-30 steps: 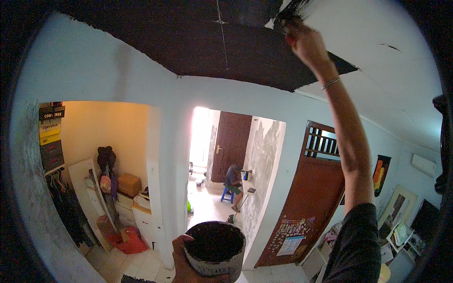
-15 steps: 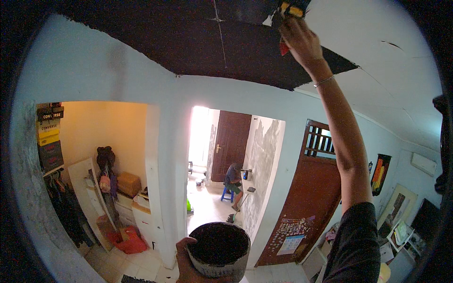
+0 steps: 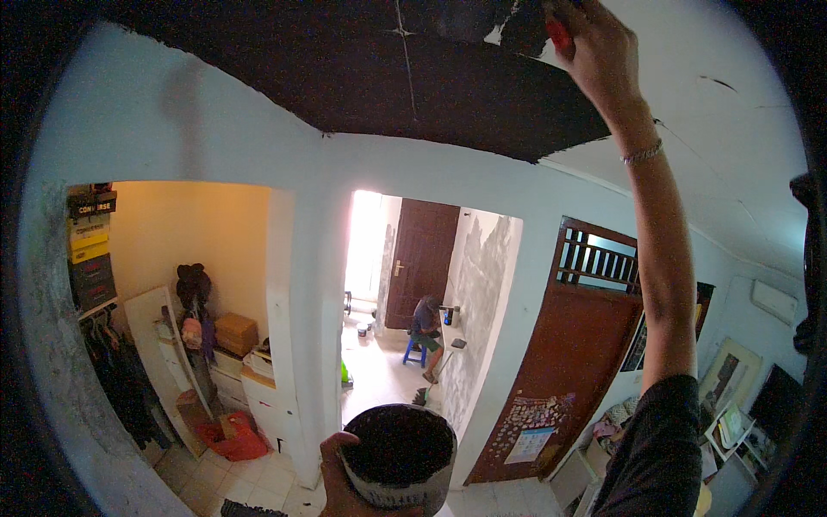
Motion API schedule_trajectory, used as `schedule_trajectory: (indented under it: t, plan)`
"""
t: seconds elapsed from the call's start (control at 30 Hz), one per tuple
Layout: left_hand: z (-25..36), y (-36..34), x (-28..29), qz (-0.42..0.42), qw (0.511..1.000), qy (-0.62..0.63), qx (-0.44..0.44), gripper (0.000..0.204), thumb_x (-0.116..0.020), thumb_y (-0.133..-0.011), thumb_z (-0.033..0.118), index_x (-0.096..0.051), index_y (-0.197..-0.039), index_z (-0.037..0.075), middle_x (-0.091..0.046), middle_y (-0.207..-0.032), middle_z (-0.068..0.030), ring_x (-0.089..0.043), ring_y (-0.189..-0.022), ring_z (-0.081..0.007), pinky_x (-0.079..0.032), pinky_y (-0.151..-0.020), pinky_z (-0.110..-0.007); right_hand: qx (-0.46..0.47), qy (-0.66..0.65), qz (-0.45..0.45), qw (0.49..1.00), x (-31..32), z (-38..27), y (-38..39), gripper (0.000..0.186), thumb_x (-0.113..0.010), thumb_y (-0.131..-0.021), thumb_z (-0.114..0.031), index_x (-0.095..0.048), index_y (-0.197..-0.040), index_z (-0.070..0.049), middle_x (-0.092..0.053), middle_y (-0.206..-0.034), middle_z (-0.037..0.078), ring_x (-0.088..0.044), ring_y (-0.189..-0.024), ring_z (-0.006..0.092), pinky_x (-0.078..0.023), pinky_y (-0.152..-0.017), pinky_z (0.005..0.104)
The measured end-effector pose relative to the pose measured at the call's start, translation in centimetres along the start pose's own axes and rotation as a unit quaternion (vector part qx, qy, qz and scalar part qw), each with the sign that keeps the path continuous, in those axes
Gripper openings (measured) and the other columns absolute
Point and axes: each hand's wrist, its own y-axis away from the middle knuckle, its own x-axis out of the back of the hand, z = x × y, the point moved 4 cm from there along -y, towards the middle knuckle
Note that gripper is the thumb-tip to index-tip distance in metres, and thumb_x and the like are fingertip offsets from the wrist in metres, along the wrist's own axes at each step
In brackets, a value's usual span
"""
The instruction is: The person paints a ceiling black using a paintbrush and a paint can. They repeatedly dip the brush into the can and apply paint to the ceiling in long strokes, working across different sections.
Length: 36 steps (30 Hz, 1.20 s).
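– What's changed?
– Right hand (image 3: 603, 56), closed round the red handle (image 3: 560, 36), has swung right, putting white ceiling (image 3: 689, 52) within reach
– And the left hand (image 3: 338, 474)?
– Clasps the bucket (image 3: 431, 494) of black paint (image 3: 401, 444), below

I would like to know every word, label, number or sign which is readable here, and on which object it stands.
Stacked boxes, left: some lettering is legible, but I do not copy it.
Sheet on the brown door: too small to read.
Container in the left hand: blurred marks, perhaps not letters.
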Motion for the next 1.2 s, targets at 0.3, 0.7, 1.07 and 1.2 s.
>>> schedule_trajectory:
  t: [0.3, 0.7, 1.07, 1.2]
  plan:
    - [-1.1, 0.4, -0.2, -0.003, 0.999, 0.022, 0.023, 0.125, -0.103, -0.042, 0.036, -0.036, -0.143, 0.007, -0.056, -0.128, -0.0184, -0.057, -0.122, -0.0337, -0.044, -0.105, -0.047, 0.030, -0.057, -0.032, 0.997, -3.1, -0.1, 0.9, 0.046, -0.082, -0.081, -0.012, -0.069, -0.125, -0.019, -0.072, -0.111, 0.006, -0.074, -0.091, 0.0214, -0.064, -0.074, 0.0323]
    - [-0.7, 0.7, -0.5, -0.007, 1.000, 0.009, 0.015, 0.125, -0.103, -0.041, 0.037, -0.036, -0.143, 0.007, -0.055, -0.128, -0.0181, -0.056, -0.122, -0.0336, -0.043, -0.105, -0.048, 0.046, -0.064, 0.018, 0.997, -2.8, 1.0, 0.3, 0.034, -0.081, -0.083, -0.013, -0.071, -0.116, -0.017, -0.072, -0.111, 0.007, -0.074, -0.087, 0.0227, -0.064, -0.069, 0.0328]
    - [-0.6, 0.9, -0.5, -0.012, 1.000, 0.010, 0.015, 0.125, -0.103, -0.041, 0.037, -0.036, -0.143, 0.008, -0.055, -0.128, -0.0179, -0.055, -0.122, -0.0336, -0.043, -0.105, -0.048, 0.043, -0.074, -0.001, 0.996, -3.3, 0.8, -0.5, 0.033, -0.081, -0.084, -0.015, -0.072, -0.116, -0.016, -0.073, -0.105, 0.007, -0.074, -0.080, 0.0230, -0.064, -0.068, 0.0333]
    - [-0.5, 1.0, -0.2, -0.015, 1.000, 0.009, 0.013, 0.125, -0.103, -0.041, 0.037, -0.036, -0.143, 0.008, -0.055, -0.128, -0.0178, -0.055, -0.122, -0.0336, -0.043, -0.105, -0.048, 0.041, -0.095, 0.053, 0.993, -1.2, 0.9, 0.3, 0.026, -0.079, -0.088, -0.019, -0.074, -0.113, -0.014, -0.072, -0.103, 0.007, -0.073, -0.079, 0.0205, -0.063, -0.064, 0.0316]
